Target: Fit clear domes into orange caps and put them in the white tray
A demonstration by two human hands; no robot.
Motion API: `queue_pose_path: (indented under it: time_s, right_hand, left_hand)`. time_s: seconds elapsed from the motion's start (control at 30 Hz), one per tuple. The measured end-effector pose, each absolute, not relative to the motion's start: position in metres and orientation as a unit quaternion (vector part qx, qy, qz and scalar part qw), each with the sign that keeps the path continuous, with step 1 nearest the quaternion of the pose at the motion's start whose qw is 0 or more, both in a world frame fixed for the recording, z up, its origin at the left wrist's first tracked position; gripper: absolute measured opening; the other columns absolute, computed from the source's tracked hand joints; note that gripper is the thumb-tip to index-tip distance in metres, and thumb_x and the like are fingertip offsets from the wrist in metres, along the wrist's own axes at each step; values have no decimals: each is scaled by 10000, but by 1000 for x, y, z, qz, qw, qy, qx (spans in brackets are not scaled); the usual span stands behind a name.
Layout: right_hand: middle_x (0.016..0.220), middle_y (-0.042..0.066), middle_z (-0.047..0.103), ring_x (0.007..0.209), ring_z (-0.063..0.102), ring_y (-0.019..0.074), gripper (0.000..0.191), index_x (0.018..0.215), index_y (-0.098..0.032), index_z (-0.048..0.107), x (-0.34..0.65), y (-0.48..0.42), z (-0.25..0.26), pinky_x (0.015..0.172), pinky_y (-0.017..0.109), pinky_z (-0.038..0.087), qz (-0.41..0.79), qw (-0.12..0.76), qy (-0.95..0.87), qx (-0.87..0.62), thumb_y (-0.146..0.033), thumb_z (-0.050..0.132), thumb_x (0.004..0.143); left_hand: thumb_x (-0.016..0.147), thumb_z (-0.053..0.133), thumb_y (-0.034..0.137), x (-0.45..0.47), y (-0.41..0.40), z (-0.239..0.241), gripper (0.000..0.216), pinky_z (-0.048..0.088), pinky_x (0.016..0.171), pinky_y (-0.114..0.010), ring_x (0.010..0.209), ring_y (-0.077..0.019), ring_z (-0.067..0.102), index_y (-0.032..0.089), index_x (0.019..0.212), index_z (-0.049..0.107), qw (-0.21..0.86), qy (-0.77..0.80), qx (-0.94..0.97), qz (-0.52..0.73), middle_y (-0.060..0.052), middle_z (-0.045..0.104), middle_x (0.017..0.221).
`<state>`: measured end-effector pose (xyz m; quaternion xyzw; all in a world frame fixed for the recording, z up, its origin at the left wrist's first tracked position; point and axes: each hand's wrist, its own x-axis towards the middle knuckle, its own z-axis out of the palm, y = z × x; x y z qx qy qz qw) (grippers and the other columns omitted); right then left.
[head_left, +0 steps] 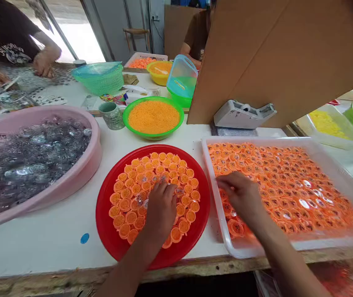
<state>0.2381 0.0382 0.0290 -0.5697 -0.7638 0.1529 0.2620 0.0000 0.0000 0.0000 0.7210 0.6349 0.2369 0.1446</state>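
Observation:
My left hand [161,206] is over a round red tray [107,222], its fingers bent down and drawn together among small orange round cups [130,218] set side by side. Several clear plastic caps [139,199] lie on the cups by my fingers; whatever the fingertips hold is hidden. Over the near left part of a white rectangular tray [226,235] is my right hand [241,196], thumb and fingers closed in a pinch. What it pinches, if anything, cannot be made out. Rows of orange cups under shiny clear covers [288,185] fill this tray.
A pink tub [94,148] of clear plastic pieces stands left. Behind the red tray are a green bowl of orange granules [153,117] and a greenish mug [112,115]. A cardboard panel [257,53] rises behind a white tape dispenser [241,115]. Two people sit across the table.

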Motion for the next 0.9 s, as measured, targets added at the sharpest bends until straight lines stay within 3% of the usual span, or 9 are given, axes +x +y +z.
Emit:
queue_pose_path:
  time_s: [0.1, 0.2, 0.37, 0.47, 0.57, 0.73, 0.9]
  right_hand:
    - [892, 72, 656, 858, 584, 205, 118, 865, -182, 688, 174, 33, 29, 754, 299, 456, 161, 140, -848, -485, -111, 594, 864]
    - [856, 79, 655, 833, 573, 217, 113, 827, -173, 684, 141, 32, 21, 739, 309, 444, 164, 86, -869, -460, -77, 624, 816]
    - [819, 84, 650, 832, 582, 204, 180, 762, -167, 676, 147, 37, 2, 699, 279, 438, 177, 75, -861, -471, -70, 557, 858]
    - [859, 69, 670, 844, 604, 188, 186, 838, -177, 683, 158, 41, -5, 712, 261, 449, 186, 88, -850, -485, -68, 536, 870]
    - [880, 60, 692, 815, 629, 180, 202, 971, -178, 665, 166, 46, -8, 708, 262, 462, 190, 108, -833, -508, -78, 512, 884]
    - [845, 35, 708, 750, 646, 178, 287, 1106, -190, 610, 171, 48, -9, 669, 259, 459, 198, 118, -821, -522, -76, 497, 868]
    - [889, 66, 704, 756, 638, 184, 288, 1058, -185, 620, 167, 46, -6, 637, 253, 424, 200, 113, -823, -520, -52, 484, 843]
  left_hand:
    - [841, 507, 45, -9, 3, 4, 231, 473, 841, -427, 972, -264, 531, 175, 976, 644, 141, 635, 722, 236, -84, 611, 980]
    - [834, 507, 38, -19, 3, 5, 300, 468, 839, -425, 990, -265, 526, 200, 1042, 649, 141, 642, 717, 234, -82, 597, 1002]
    - [845, 527, 66, -34, -14, 5, 263, 465, 827, -410, 960, -250, 521, 206, 1013, 674, 162, 646, 710, 230, -74, 582, 971]
    - [807, 646, 149, -33, -28, 7, 120, 459, 822, -415, 929, -247, 525, 212, 894, 699, 212, 613, 738, 186, -55, 572, 924]
    - [781, 696, 181, -28, -36, 10, 113, 442, 852, -454, 987, -279, 506, 184, 894, 703, 229, 610, 747, 132, -72, 552, 965]
    - [762, 711, 142, -22, -38, 13, 117, 422, 871, -494, 1062, -323, 467, 159, 878, 701, 222, 609, 756, 91, -94, 522, 1020]
    - [723, 651, 1, -22, -38, 14, 212, 425, 886, -481, 1057, -300, 465, 168, 851, 679, 217, 578, 779, 108, -89, 518, 1040]
